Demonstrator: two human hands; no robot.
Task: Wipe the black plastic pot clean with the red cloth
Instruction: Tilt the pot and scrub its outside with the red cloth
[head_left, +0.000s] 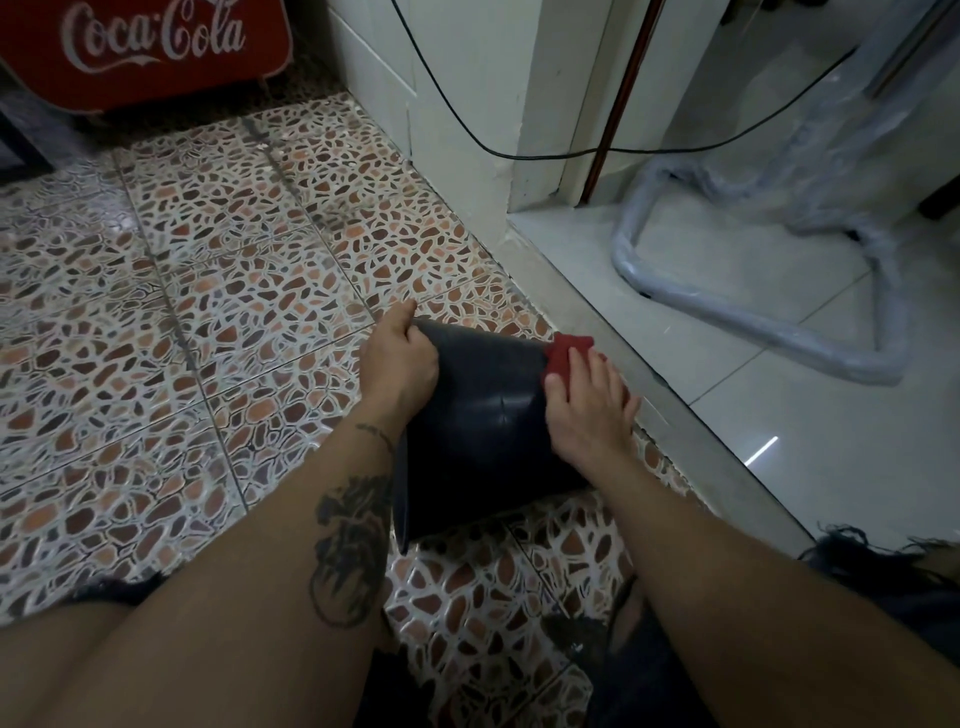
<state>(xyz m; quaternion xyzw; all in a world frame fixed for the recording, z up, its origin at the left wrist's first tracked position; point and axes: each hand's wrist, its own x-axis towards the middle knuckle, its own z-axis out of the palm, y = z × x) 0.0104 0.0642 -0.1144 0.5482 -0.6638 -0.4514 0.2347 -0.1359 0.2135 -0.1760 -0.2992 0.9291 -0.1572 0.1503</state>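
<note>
**Wiping the pot's outer wall: handling and grip notes**

The black plastic pot (483, 415) lies on its side above the patterned tile floor (208, 291), in the near centre of the scene, between the person's two forearms. Its wide rim faces the near left; its narrower base end points toward the far right, close to the grey threshold strip (649, 364). Whether the pot rests on the floor or is held just clear of it cannot be told.

The left hand (400, 364) is closed over the far-left edge of the pot, fingers curled round that edge, thumb on top. The right hand (587, 410) lies flat, fingers spread and extended, pressing the red cloth (566, 353) against the far-right end of the wall. Only part of the cloth shows beyond the fingertips.

Handling judgement:
- The pot appears thin-walled and light. Expect it to shift or roll under wiping pressure unless it is braced.
- The wall looks smooth and slightly glossy. A bare hand may slip on it, so hold at an edge or rim, where the fingers can hook round.
- Thin plastic is likely to flex. Keep wiping pressure moderate to avoid denting the wall.
- The cloth is soft and conforms to the curve. A flat palm keeps it from bunching.

Rotate the pot by its edge to bring unwiped wall under the cloth.
</note>
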